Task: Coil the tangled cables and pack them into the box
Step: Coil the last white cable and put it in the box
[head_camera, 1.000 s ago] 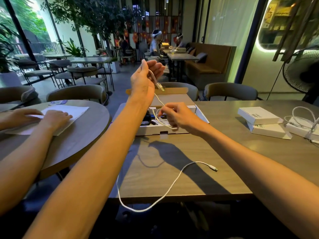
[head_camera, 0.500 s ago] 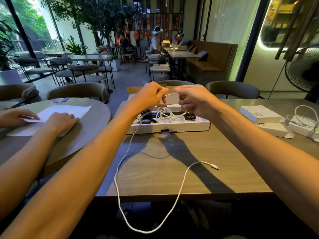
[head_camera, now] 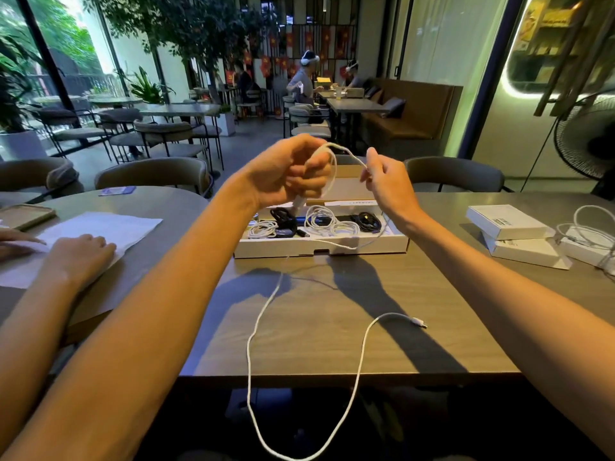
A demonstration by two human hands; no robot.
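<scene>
A long white cable (head_camera: 361,357) is held up over the table by both hands. My left hand (head_camera: 288,173) is closed on one end, with a loop of the cable around its fingers. My right hand (head_camera: 386,181) pinches the cable a little to the right. The rest of it hangs down, loops past the table's front edge and ends in a plug (head_camera: 420,322) lying on the table. Behind my hands the flat white box (head_camera: 366,249) lies open, holding several coiled white and black cables (head_camera: 321,222).
Two stacked small white boxes (head_camera: 512,234) and another white cable (head_camera: 592,234) lie at the right. On the round table at the left, another person's hand (head_camera: 80,254) rests on a white paper (head_camera: 100,231). Chairs stand behind both tables.
My hands have risen from the box and moved apart, and a loop of the cable has formed around my left hand. The hanging part now trails lower over the table edge.
</scene>
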